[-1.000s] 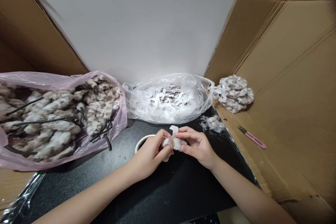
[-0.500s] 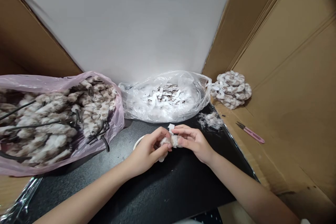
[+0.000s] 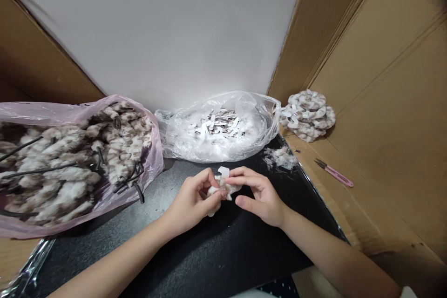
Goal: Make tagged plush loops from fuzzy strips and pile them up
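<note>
Over the black tabletop, my left hand (image 3: 197, 198) pinches a small fluffy white-and-tan fur piece (image 3: 228, 190) between thumb and fingers. A white strip or tab (image 3: 224, 172) sticks up from the far side of the fur. My right hand (image 3: 265, 197) is open beside it, its thumb apart from the fingers. The fingertips of that hand rest against the fur and the base of the tab. Part of the fur is hidden behind my left fingers.
To the left, a pink plastic bag (image 3: 159, 149) holds fur strips and black cords. A clear bag (image 3: 178, 146) of white tabs lies at the back. Fur scraps (image 3: 280, 158), a fur bundle (image 3: 309, 116) and pink-handled thread snips (image 3: 334, 173) are on the right.
My right thumb has come away from the fur and the hand has opened. The white tab leans differently. A pale ring-shaped edge behind my left hand is now out of sight.
</note>
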Action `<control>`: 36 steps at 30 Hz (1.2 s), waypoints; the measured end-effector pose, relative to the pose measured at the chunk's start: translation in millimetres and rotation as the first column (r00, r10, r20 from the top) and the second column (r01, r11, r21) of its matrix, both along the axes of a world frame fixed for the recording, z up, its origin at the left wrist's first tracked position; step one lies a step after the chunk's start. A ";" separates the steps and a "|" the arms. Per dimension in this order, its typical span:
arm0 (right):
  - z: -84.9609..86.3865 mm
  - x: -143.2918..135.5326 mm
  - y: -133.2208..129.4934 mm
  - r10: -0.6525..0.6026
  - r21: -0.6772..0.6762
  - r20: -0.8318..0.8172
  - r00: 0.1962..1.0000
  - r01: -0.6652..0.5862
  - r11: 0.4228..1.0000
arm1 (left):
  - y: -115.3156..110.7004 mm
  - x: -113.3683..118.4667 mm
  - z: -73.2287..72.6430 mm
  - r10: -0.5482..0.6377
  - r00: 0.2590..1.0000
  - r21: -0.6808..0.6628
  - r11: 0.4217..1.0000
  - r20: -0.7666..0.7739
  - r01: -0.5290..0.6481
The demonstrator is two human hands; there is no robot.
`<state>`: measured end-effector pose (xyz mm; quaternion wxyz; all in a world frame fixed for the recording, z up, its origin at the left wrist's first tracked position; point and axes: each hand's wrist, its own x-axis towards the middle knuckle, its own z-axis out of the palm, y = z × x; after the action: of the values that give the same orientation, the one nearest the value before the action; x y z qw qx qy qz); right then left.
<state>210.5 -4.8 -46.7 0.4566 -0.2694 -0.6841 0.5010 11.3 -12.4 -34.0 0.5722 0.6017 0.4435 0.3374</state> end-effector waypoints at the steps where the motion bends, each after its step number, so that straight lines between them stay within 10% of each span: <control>1: 1.1 -0.2 -0.8 0.000 0.040 0.002 1.000 0.000 0.999 | 0.1 0.3 0.1 0.017 0.999 -0.013 1.000 0.032 -0.017; 12: -6.7 -3.9 1.7 -0.021 0.439 0.197 0.980 -0.069 0.896 | 8.5 -7.8 -0.9 -0.260 0.944 -0.258 0.944 -0.202 0.205; 22: 1.6 -0.2 3.1 -0.055 0.525 0.162 0.985 -0.039 0.850 | 10.0 -8.2 4.1 -0.179 0.952 -0.491 0.823 0.249 0.284; 30: 3.7 1.8 5.0 -0.052 0.579 0.228 0.972 -0.093 0.810 | 7.1 -8.7 3.0 -0.207 0.978 -0.360 0.912 0.010 0.197; 36: 9.5 6.4 6.4 -0.039 0.555 0.188 0.981 -0.073 0.829 | 14.1 -15.8 24.4 -0.298 0.902 0.016 0.948 -0.314 0.319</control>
<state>217.0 1.6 -37.2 0.4430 -0.1650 -0.8436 0.2549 -4.6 1.7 -9.6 0.5220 0.7280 0.4149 0.1595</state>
